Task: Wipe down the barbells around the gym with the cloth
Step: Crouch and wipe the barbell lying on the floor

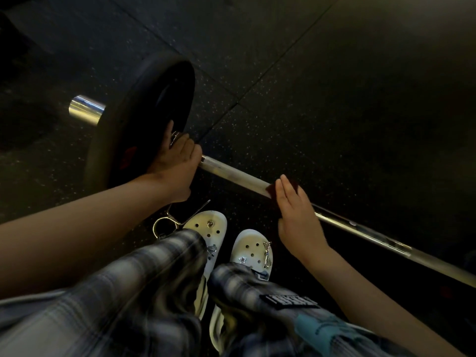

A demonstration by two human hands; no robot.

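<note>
Barbell (237, 173): lay on the floor, running as a diagonal from the upper left of the frame to the lower right edge; the bare steel shaft showed between the two hands and again past the right hand.
Weight plate (134, 130): black, loaded on the barbell at left of centre, standing on its rim.
Sleeve end (86, 109): bright chrome stub, jutting out of the plate toward the upper left.
Left hand (177, 166): fingers curled over the shaft and clamped on it, hard against the inner face of the plate; a small piece of metal showed just above the knuckles, too dim to identify.
Right hand (298, 217): lay across the shaft right of centre, fingers straight and held together, pointing up the frame, flat on the cloth; thumb not visible.
Cloth (273, 189): dark reddish, on the shaft under the right hand's fingers, with its edge showing on the side toward the left hand; whether it wrapped fully round the bar could not be told.
Spring clip (164, 224): metal wire, loose on the floor below the left wrist, just beside the left-hand clog.
Clogs (206, 225): one pale pair with holes and small charms, side by side at lower centre, toes close to the shaft.
Trousers (144, 279): plaid, grey and dark, filling the lower part of the frame.
Floor (309, 86): black speckled rubber tiles with visible seams.
</note>
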